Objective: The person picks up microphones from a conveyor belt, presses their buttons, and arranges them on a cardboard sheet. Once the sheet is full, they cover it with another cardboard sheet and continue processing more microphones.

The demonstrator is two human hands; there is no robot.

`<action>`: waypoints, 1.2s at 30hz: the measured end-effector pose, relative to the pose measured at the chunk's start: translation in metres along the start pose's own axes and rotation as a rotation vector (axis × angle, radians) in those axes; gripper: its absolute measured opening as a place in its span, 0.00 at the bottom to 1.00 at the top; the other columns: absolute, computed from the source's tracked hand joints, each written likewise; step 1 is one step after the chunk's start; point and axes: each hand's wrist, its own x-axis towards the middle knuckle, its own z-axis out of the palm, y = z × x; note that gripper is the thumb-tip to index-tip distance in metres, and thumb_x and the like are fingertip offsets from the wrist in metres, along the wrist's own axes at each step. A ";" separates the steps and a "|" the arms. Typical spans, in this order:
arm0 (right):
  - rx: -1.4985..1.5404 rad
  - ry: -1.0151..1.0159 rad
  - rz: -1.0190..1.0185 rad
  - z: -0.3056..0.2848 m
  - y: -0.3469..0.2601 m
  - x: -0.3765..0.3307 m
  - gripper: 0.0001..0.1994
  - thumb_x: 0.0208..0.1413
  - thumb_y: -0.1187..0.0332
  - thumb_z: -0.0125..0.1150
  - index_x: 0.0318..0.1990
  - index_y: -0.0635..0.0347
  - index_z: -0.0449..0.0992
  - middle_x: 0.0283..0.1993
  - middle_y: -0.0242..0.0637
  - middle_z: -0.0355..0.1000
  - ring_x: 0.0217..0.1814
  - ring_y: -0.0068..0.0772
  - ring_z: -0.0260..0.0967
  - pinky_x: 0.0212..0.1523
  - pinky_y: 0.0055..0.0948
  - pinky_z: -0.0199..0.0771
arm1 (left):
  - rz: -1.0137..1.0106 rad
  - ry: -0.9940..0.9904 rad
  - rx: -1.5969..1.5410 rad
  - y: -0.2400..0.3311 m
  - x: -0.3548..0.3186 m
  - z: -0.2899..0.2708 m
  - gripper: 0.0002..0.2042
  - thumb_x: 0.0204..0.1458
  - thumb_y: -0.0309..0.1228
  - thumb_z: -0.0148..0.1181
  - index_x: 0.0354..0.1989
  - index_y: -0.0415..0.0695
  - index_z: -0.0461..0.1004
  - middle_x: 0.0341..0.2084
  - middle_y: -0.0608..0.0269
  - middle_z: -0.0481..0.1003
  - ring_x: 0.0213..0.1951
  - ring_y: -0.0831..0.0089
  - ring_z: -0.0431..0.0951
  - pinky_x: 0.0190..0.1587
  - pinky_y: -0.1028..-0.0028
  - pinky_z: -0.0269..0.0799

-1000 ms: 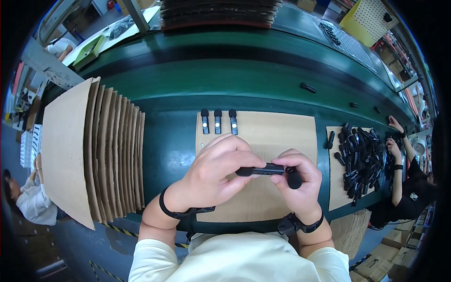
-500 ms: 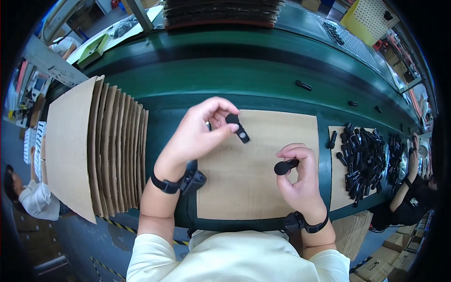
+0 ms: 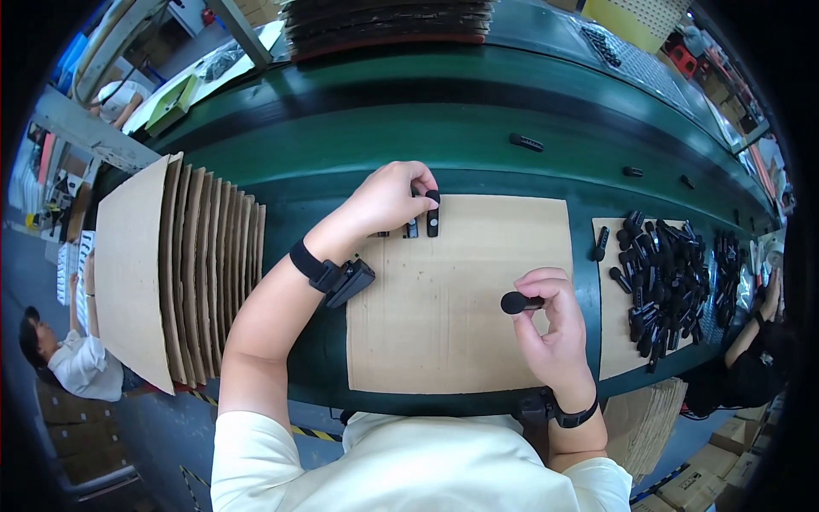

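Left hand (image 3: 388, 198) is reached out to the far edge of the cardboard sheet (image 3: 461, 341), fingers (image 3: 418, 181) curled together and pinching the top end of a small black clip (image 3: 432, 215). The clip runs down from the fingertips toward the person and lies flat on the sheet. Just to the left of it, half tucked under the same fingers, is another black clip (image 3: 413, 228), and there's a sliver of a third even further under the hand; can't tell much about that one.

Right hand (image 3: 553, 328) is closer to the body, over the near right part of the sheet. Its fingers (image 3: 546, 288) are bunched and pinching a black piece with a round foam cap (image 3: 514, 302). The cap sticks out to the left of the fingertips, and the rest of the piece is hidden inside the grip. It's held up off the sheet, well apart from the clips under the left fingers.

Off to the right of the right fingers there's a second cardboard sheet (image 3: 616, 354) with a big pile of black parts (image 3: 661, 277). Left of the left forearm is a fanned stack of cardboard (image 3: 171, 264) standing on edge. All of it sits on a green table (image 3: 426, 136). Both wrists have black straps.
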 end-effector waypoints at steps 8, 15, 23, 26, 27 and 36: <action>-0.058 0.019 0.012 -0.005 0.000 -0.003 0.16 0.49 0.87 0.57 0.46 0.64 0.71 0.48 0.37 0.64 0.44 0.25 0.66 0.44 0.21 0.68 | 0.070 0.104 0.313 -0.019 0.012 0.009 0.09 0.46 0.35 0.69 0.35 0.48 0.82 0.39 0.57 0.75 0.51 0.58 0.70 0.54 0.64 0.67; -0.106 0.025 0.011 -0.005 -0.005 -0.001 0.15 0.49 0.86 0.59 0.45 0.64 0.73 0.45 0.38 0.67 0.42 0.26 0.67 0.42 0.22 0.69 | 0.034 0.108 0.304 -0.027 0.014 0.010 0.12 0.46 0.37 0.69 0.38 0.49 0.82 0.45 0.57 0.73 0.53 0.57 0.68 0.58 0.64 0.64; -0.157 0.014 0.000 0.000 -0.017 0.009 0.14 0.47 0.85 0.63 0.43 0.65 0.76 0.40 0.38 0.70 0.34 0.24 0.67 0.33 0.21 0.68 | 0.399 0.236 0.166 0.006 -0.032 0.001 0.17 0.48 0.33 0.69 0.46 0.44 0.78 0.42 0.57 0.74 0.47 0.60 0.72 0.52 0.67 0.68; -0.162 0.005 -0.017 0.005 -0.019 0.013 0.14 0.47 0.84 0.64 0.43 0.65 0.76 0.39 0.38 0.71 0.32 0.23 0.66 0.31 0.20 0.67 | 0.444 0.008 -0.173 0.038 -0.072 0.002 0.17 0.48 0.31 0.69 0.46 0.41 0.77 0.41 0.57 0.76 0.44 0.62 0.75 0.49 0.68 0.69; -0.169 -0.008 -0.036 0.006 -0.020 0.015 0.15 0.46 0.84 0.64 0.43 0.65 0.76 0.39 0.38 0.71 0.31 0.22 0.66 0.30 0.20 0.66 | 0.446 0.005 -0.178 0.043 -0.081 0.006 0.17 0.48 0.31 0.69 0.46 0.41 0.77 0.41 0.57 0.76 0.44 0.62 0.75 0.49 0.68 0.69; -0.100 -0.050 -0.112 0.022 -0.043 0.027 0.15 0.45 0.81 0.68 0.42 0.66 0.76 0.38 0.39 0.73 0.30 0.23 0.67 0.30 0.20 0.66 | 0.631 0.139 -0.315 0.041 -0.116 0.024 0.15 0.45 0.27 0.72 0.42 0.40 0.77 0.32 0.60 0.78 0.36 0.66 0.77 0.42 0.69 0.70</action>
